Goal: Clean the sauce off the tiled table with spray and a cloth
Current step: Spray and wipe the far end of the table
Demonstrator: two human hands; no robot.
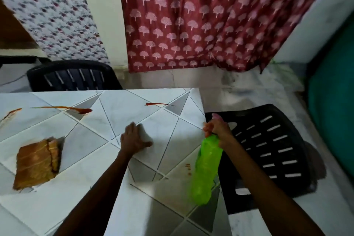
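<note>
My right hand (217, 129) is closed around the neck of the green bottle (206, 170), which hangs tilted with its base toward me, at the right edge of the surface (95, 207). A pale tip shows above my fingers; I take it for the spray head, but it is blurred and I cannot tell which way it faces. My left hand (135, 139) lies open and flat on the tiles, holding nothing.

The sauce is ahead of both hands. The short streak (159, 104) lies forward and left of my right hand, its long axis running across the far edge. The long streak (69, 109) lies forward and left of my left hand, also running side to side, and a third smear (11, 114) is cut off at the left border. A few small specks (188, 167) sit just left of the bottle, nearest my right hand.

The cloth (37, 163) is folded, well to the left of my left hand, so that hand is the nearer one for it. I judge spraying comes first: the nozzle must swing forward-left toward the streaks.
</note>
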